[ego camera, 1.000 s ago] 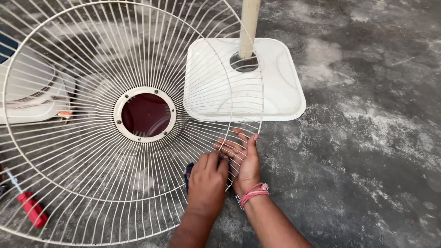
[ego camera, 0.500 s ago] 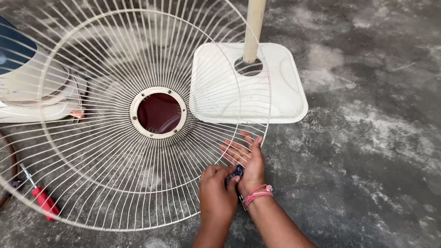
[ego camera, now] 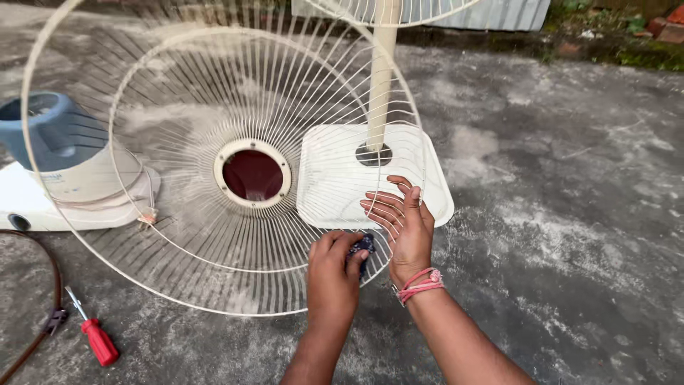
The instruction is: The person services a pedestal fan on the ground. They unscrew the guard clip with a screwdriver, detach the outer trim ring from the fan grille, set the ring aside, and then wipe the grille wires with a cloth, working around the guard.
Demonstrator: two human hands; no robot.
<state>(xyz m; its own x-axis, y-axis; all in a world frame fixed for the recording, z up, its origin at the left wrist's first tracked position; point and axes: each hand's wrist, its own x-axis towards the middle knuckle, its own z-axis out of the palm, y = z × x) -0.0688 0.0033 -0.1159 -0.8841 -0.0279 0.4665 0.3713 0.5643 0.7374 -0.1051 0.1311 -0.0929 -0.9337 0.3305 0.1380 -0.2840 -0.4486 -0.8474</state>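
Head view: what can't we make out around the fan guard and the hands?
- Dark object under the left hand: mostly covered by fingers, kind unclear.
- Right hand on the fan guard: wires cross the fingers; whether it grips a wire can't be told.
- Fan stand pole: top cut off by the upper edge.
- Brown cable: runs out at the left edge.
- Red screwdriver tip: too small.

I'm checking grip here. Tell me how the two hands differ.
The left hand is closed around a small dark object; the right hand is open, fingers spread flat. The left hand sits lower, the right hand higher against the fan guard rim. Both meet the guard's lower right edge.
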